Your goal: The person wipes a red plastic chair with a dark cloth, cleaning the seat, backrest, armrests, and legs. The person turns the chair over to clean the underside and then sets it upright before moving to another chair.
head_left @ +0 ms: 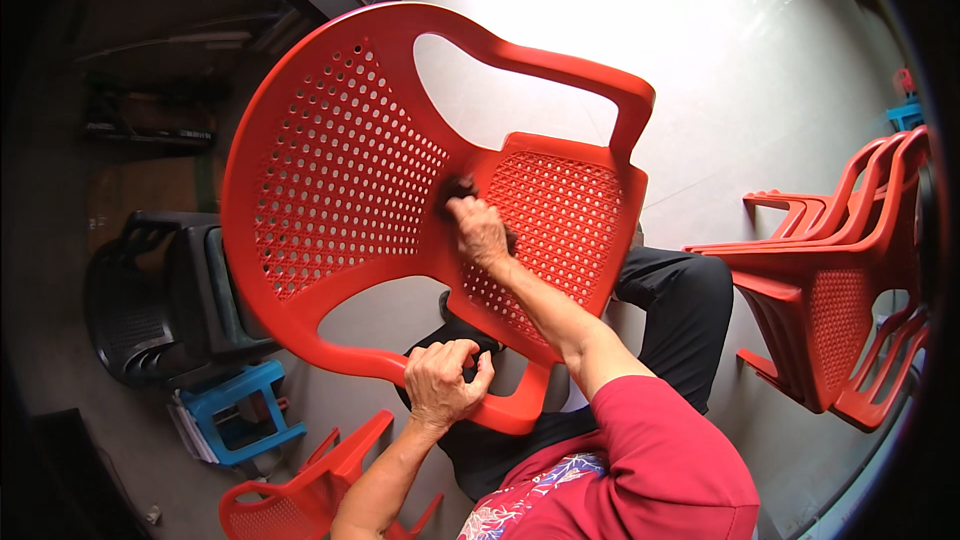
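The left hand is clamped on the red chair's arm at 6 o'clock to keep it tipped, so the right hand, closed on a dark cloth, reaches the seat

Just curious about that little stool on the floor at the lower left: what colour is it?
The stool is blue, seen best in the head view.

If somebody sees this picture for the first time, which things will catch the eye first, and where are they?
First comes the big red plastic chair, tilted on its side in the middle and filling most of the view. The left hand grips its lower armrest, while the right hand presses a small dark object where backrest and seat meet. At the right edge stands a stack of red chairs; dark chairs and a blue stool sit at the lower left.
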Demonstrator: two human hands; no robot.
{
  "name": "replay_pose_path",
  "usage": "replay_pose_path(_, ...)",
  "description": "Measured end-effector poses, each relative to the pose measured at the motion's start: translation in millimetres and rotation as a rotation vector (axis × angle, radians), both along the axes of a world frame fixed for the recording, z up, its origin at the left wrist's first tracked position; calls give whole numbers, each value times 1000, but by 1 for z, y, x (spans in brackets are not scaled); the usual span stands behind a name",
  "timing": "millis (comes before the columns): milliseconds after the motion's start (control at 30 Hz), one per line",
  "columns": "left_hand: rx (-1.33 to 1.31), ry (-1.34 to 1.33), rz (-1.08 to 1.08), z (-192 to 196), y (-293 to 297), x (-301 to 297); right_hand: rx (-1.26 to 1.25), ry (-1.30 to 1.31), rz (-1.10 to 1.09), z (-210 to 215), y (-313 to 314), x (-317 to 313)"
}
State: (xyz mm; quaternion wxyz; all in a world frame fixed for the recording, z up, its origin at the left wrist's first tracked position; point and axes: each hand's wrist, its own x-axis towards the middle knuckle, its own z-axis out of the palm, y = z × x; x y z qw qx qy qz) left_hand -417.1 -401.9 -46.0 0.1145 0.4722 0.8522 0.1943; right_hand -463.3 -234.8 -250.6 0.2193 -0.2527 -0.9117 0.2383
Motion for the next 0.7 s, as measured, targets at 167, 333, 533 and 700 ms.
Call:
replay_pose_path(167,-9,21,9,1,0,1,-191,6,540,23,-60,74)
replay_pose_path(333,-31,33,9,1,-1,3,-182,-161,706,51,-44,173)
replay_pose_path(533,-48,34,-18,1,2,1,174,-87,589,37,7,183)
replay_pose_path(700,-40,9,-7,2,1,2,398,-33,115,5,64,109)
